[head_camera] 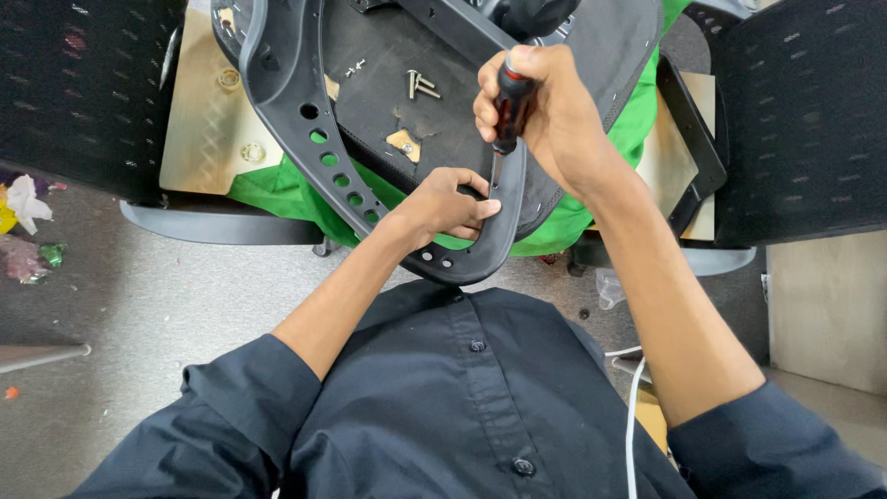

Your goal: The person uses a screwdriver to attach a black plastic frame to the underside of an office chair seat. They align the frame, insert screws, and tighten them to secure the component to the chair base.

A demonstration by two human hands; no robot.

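My right hand point(545, 115) grips a screwdriver point(511, 106) with a black and red handle, held upright with its tip pressed down into the grey plastic armrest bracket point(305, 111). My left hand point(446, 205) holds the curved near end of that bracket, thumb and fingers pinched right beside the screwdriver tip. The bracket has a row of oval holes and lies over the black underside of a chair seat point(388, 74). A few loose silver screws point(420, 86) rest on the seat underside.
Green cloth point(277, 189) lies under the seat. Black mesh chair parts stand at left point(83, 83) and right point(804, 111). Wooden boards point(203, 111) sit beneath. Scraps of litter point(23, 231) lie on the grey floor at left. A white cable point(633, 416) runs near my right arm.
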